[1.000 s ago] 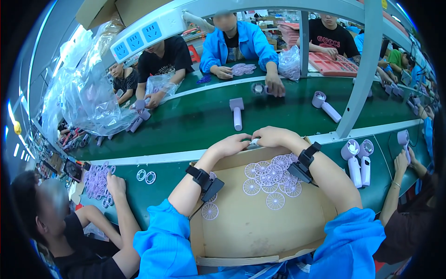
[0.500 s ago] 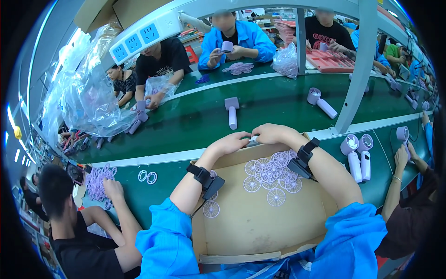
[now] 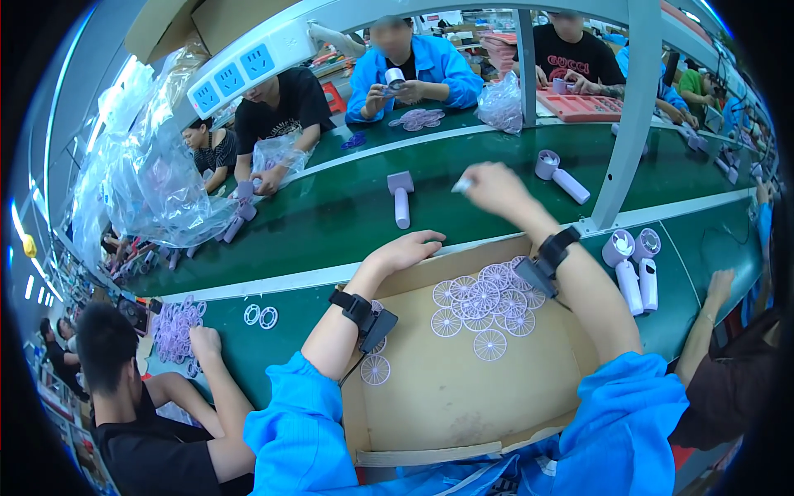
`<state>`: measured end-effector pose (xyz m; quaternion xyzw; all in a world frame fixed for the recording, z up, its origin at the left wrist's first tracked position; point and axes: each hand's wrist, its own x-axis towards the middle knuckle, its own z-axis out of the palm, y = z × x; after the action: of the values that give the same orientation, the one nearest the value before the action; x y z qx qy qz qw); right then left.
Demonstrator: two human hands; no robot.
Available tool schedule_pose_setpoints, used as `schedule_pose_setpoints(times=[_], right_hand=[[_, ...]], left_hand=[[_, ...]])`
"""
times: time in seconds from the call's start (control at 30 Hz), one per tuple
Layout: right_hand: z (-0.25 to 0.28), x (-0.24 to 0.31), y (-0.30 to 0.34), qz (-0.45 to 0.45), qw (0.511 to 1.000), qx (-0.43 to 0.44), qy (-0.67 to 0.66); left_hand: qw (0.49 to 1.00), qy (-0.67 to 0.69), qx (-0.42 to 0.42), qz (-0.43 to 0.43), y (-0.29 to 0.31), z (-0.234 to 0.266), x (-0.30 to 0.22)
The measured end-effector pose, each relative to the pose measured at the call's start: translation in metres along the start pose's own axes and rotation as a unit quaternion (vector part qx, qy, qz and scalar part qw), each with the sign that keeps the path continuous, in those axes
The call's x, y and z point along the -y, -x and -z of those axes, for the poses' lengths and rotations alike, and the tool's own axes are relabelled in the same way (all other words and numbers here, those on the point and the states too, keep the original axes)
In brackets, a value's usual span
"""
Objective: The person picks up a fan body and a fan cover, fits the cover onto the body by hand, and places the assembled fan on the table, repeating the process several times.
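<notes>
Over the green conveyor belt, my right hand (image 3: 499,192) pinches a small white piece (image 3: 462,186); motion blur hides its kind. My left hand (image 3: 409,251) rests at the far rim of a shallow cardboard box (image 3: 447,405), fingers stretched out and apart, with nothing seen in them. Lilac round fan grilles (image 3: 490,345) lie in an overlapping pile inside the box, and a few more are partly covered by my left forearm. Beyond my left hand, a lilac handheld fan (image 3: 401,202) lies on the belt. Another fan (image 3: 562,176) lies right of my right hand.
Two handheld fans (image 3: 630,277) stand right of the box. Two white rings (image 3: 260,315) lie to its left, near a co-worker's lilac ring pile (image 3: 175,331). A metal post (image 3: 627,124) rises at the right. Plastic bags (image 3: 153,165) hang at the upper left.
My right hand has moved away from my left, up and to the right over the belt, with the small white piece. My left hand has stayed by the box rim.
</notes>
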<state>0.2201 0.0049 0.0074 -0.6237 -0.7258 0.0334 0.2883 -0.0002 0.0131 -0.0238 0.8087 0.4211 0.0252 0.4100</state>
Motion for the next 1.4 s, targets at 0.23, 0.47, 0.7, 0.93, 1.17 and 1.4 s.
schedule_pose_setpoints(times=[0.23,0.47,0.7,0.93,1.17,1.4], right_hand=[[0.02,-0.15,0.011,-0.248,0.933,-0.093,0.243],[0.0,-0.207,0.025,-0.317,0.948,0.024,0.015],[0.046,-0.042,-0.025,-0.216,0.908,0.248,-0.261],[0.042,0.117,0.057,0.161,0.901,0.344,0.208],[-0.031,0.097,0.103,0.344,0.891,0.27,0.125],[-0.08,0.101,0.126,0.46,0.877,0.128,-0.059]], left_hand=[[0.998,-0.053,-0.003,-0.019,-0.003,0.001,0.008],[0.996,-0.072,-0.002,-0.052,-0.012,-0.004,0.009],[0.976,0.213,-0.014,-0.045,-0.007,0.008,0.0],[0.793,0.557,-0.215,-0.122,0.001,0.017,0.004],[0.843,0.486,-0.199,-0.114,0.004,0.016,-0.013],[0.855,0.48,-0.182,-0.07,0.006,0.016,-0.006]])
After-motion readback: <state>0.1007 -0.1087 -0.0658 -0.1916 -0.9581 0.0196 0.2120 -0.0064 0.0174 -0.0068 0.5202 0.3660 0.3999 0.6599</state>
